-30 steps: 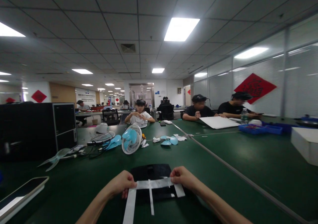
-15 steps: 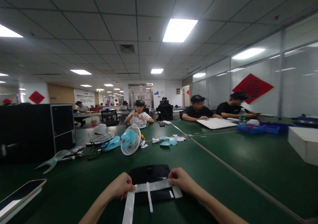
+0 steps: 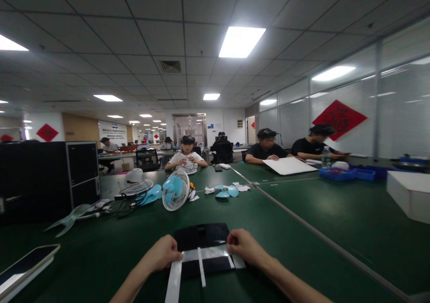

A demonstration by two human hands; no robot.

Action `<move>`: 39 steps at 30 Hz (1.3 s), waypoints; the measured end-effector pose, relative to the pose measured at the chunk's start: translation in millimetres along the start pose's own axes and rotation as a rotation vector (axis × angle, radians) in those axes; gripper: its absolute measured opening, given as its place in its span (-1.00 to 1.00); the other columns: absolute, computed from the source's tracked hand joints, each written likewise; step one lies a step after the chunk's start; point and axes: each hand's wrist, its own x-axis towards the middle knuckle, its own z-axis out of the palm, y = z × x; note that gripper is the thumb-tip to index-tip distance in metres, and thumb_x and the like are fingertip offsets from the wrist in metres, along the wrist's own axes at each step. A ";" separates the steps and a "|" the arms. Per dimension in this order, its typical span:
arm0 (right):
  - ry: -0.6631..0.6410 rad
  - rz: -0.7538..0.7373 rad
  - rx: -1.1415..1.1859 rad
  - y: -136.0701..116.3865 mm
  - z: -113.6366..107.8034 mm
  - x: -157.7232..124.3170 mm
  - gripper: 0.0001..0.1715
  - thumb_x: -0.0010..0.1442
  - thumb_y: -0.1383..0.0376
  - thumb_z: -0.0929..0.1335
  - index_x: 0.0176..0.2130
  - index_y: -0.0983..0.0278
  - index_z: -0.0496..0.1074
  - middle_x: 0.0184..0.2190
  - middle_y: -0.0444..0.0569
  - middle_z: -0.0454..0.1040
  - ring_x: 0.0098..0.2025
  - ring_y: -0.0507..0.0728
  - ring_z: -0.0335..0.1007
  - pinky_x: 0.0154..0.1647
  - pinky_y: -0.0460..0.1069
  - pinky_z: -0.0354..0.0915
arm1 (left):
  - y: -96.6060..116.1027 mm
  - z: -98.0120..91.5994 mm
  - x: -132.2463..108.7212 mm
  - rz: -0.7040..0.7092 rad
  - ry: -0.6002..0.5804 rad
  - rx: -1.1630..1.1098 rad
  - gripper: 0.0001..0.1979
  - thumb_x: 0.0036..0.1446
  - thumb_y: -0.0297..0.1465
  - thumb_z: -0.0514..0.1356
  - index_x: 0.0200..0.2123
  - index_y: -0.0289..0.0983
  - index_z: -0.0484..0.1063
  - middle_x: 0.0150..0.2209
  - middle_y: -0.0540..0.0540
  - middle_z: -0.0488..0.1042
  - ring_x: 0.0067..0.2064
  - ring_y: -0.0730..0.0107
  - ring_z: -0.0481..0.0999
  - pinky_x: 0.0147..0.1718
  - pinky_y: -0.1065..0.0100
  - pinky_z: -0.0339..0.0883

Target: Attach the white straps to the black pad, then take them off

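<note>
A flat black panel (image 3: 201, 235) lies on the green table in front of me. Across it runs a pale, shiny strip (image 3: 215, 252), like tape. My left hand (image 3: 164, 253) is closed in a pinch at the strip's left end. At its right end, my right hand (image 3: 246, 248) pinches with thumb and fingers together. A wider whitish strip (image 3: 174, 281) hangs down toward me below the left hand. One narrow white strip (image 3: 202, 268) crosses the middle, and another short pale piece (image 3: 238, 262) shows below the right hand. The fingertips partly cover both ends.
A tablet-like device (image 3: 28, 267) sits at near left, a black computer case (image 3: 36, 177) behind it. Beyond the panel are a white fan cage (image 3: 181, 191) and blue fan blades (image 3: 226, 191). Co-workers sit across, one at a white board (image 3: 289, 165). Blue trays (image 3: 339, 173) stand right.
Both hands keep their pinches at the strip's ends, with only a slight shift. The camera view has moved a little. A co-worker's white board is tilted slightly differently.
</note>
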 end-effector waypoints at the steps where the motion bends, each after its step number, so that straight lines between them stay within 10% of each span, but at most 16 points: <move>1: 0.001 0.001 0.004 0.1 0.0 -0.3 -0.81 -0.02 0.37 0.36 -0.32 0.32 0.52 -0.40 -0.06 0.53 -0.39 0.04 0.40 -0.47 -0.14 0.20 | 0.3 -0.4 -0.5 -0.001 0.004 0.015 -0.78 -0.10 -0.22 0.18 -0.55 -0.27 0.38 -0.63 0.04 0.38 -0.57 0.40 0.36 -0.58 0.42 0.11; 8: 0.034 -0.007 -0.053 -1.2 1.7 -1.1 -0.81 -0.05 0.39 0.36 -0.34 0.32 0.51 -0.42 -0.08 0.52 -0.40 0.03 0.38 -0.47 -0.14 0.18 | 10.7 -4.2 -8.0 0.085 0.064 0.143 -0.88 -0.12 -0.41 0.22 -0.41 -0.26 0.43 -0.38 -0.01 0.46 -0.35 0.35 0.42 -0.43 0.43 0.18; 13: 0.036 -0.012 -0.059 0.3 3.0 -0.4 -0.81 -0.06 0.39 0.36 -0.34 0.31 0.50 -0.42 -0.09 0.51 -0.40 0.03 0.38 -0.46 -0.14 0.18 | 28.4 3.5 -18.5 0.473 -0.029 0.177 -0.56 0.01 -0.62 0.00 -0.11 -0.12 0.45 -0.14 0.00 0.39 -0.14 0.40 0.37 -0.16 0.42 0.22; 19: 0.045 -0.014 -0.104 -6.2 -0.8 -1.8 -0.82 -0.03 0.40 0.36 -0.33 0.30 0.49 -0.39 -0.08 0.49 -0.36 0.05 0.38 -0.40 -0.12 0.22 | 33.7 9.9 -21.1 0.498 -0.084 0.217 -0.49 0.07 -0.64 -0.06 -0.05 -0.07 0.45 -0.08 -0.04 0.34 -0.08 0.34 0.35 -0.11 0.36 0.21; 23: 0.157 -0.220 -0.220 -32.3 -0.6 -15.7 -0.82 0.09 0.41 0.28 -0.32 0.28 0.47 -0.26 -0.02 0.45 -0.22 0.09 0.35 -0.21 -0.07 0.24 | 29.6 9.2 -16.6 0.525 -0.084 0.188 -0.48 0.07 -0.64 -0.06 -0.05 -0.06 0.45 -0.08 -0.03 0.34 -0.07 0.36 0.34 -0.09 0.37 0.20; 29: -0.121 -0.549 -0.402 -67.0 19.9 -42.7 -0.69 0.08 0.35 0.34 -0.11 0.22 0.40 -0.10 -0.03 0.41 -0.08 0.14 0.28 -0.05 -0.01 0.21 | 32.0 11.2 -16.1 0.541 -0.058 0.169 -0.57 0.11 -0.60 -0.05 -0.15 -0.13 0.50 -0.14 -0.01 0.37 -0.09 0.40 0.36 -0.07 0.41 0.19; 39: -0.037 -0.860 -0.656 -58.3 52.0 -35.4 -0.89 0.21 0.35 0.25 -0.32 0.28 0.37 -0.25 -0.04 0.45 -0.24 0.09 0.26 -0.19 -0.03 0.21 | 21.3 16.5 -6.1 0.565 -0.039 0.202 -0.57 0.06 -0.63 -0.04 -0.17 -0.12 0.49 -0.16 0.01 0.37 -0.11 0.42 0.36 -0.10 0.43 0.17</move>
